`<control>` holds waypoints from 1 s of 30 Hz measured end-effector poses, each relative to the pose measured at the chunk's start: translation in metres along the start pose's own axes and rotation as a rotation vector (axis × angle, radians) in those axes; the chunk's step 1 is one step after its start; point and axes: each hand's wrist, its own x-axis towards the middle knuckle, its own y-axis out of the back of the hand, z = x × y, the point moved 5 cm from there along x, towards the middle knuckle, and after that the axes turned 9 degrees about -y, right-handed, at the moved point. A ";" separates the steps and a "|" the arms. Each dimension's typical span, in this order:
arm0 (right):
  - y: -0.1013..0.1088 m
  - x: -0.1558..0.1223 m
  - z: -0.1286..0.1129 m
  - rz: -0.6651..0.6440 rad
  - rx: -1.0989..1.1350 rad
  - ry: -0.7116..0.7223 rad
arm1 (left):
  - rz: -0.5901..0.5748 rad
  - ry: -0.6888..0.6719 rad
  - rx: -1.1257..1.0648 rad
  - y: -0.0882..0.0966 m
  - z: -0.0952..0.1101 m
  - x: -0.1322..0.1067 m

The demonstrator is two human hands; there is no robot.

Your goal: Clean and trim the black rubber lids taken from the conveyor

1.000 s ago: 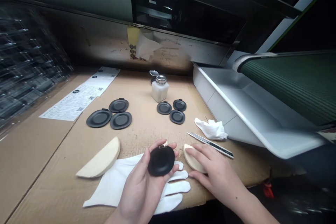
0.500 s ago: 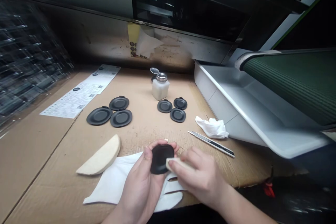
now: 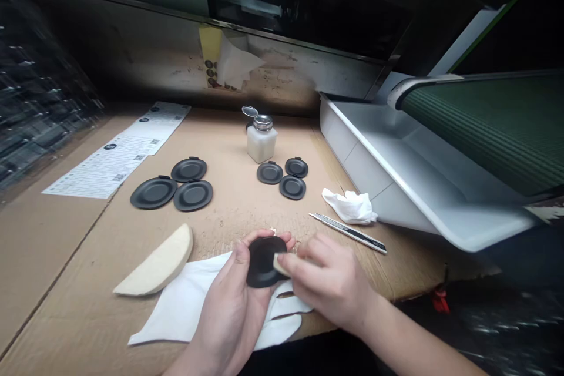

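Observation:
My left hand (image 3: 240, 299) is closed around the edge of a small black oval lid (image 3: 261, 263), its shallow face turned up. In my right hand (image 3: 328, 279) a small cream sponge (image 3: 279, 264) is pinched, its tip against the lid's right side; my fingers hide the rest of it. A white glove (image 3: 180, 308) lies flat under both hands. Left of it rests a larger half-moon cream sponge (image 3: 156, 264).
Three larger black lids (image 3: 192, 195) lie at left, three smaller ones (image 3: 292, 186) farther right. A pump bottle (image 3: 261, 142) has its cap flipped up. A utility knife (image 3: 350, 234), crumpled white cloth (image 3: 351, 207) and grey tub (image 3: 396, 188) are at right, printed sheets (image 3: 110, 164) at left.
The sponge in my right hand has shifted slightly up and left over the lid. My left hand keeps its hold. The whole view has moved a little.

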 end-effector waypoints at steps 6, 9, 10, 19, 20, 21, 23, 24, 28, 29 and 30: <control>0.016 0.027 0.039 0.038 -0.002 -0.153 | 0.020 0.002 0.010 0.002 0.001 0.000; 0.023 0.015 0.041 0.031 0.043 -0.176 | 0.012 0.001 0.000 0.003 0.001 0.000; 0.022 0.011 0.037 0.012 0.067 -0.146 | 0.007 -0.003 0.001 0.003 0.001 0.000; 0.011 0.024 0.002 0.034 -0.018 0.142 | -0.024 0.000 0.063 0.004 0.002 -0.001; 0.010 0.022 0.004 0.027 0.001 0.127 | -0.022 0.002 0.057 0.004 0.002 -0.001; 0.010 0.017 0.005 0.020 0.025 0.104 | -0.025 0.005 0.047 0.004 0.002 -0.001; 0.010 0.006 0.007 -0.005 0.063 0.054 | -0.040 0.007 0.019 0.003 0.000 0.000; 0.011 0.001 0.007 -0.020 0.070 0.036 | -0.047 0.007 0.005 0.002 0.000 0.001; 0.014 0.002 0.003 -0.017 0.023 0.034 | -0.052 0.020 0.020 0.002 -0.002 0.001; 0.015 0.007 0.003 0.003 0.003 0.046 | -0.036 0.018 0.039 0.003 -0.002 0.001; 0.015 0.012 0.002 0.020 -0.013 0.059 | -0.018 0.014 0.055 0.004 -0.001 0.001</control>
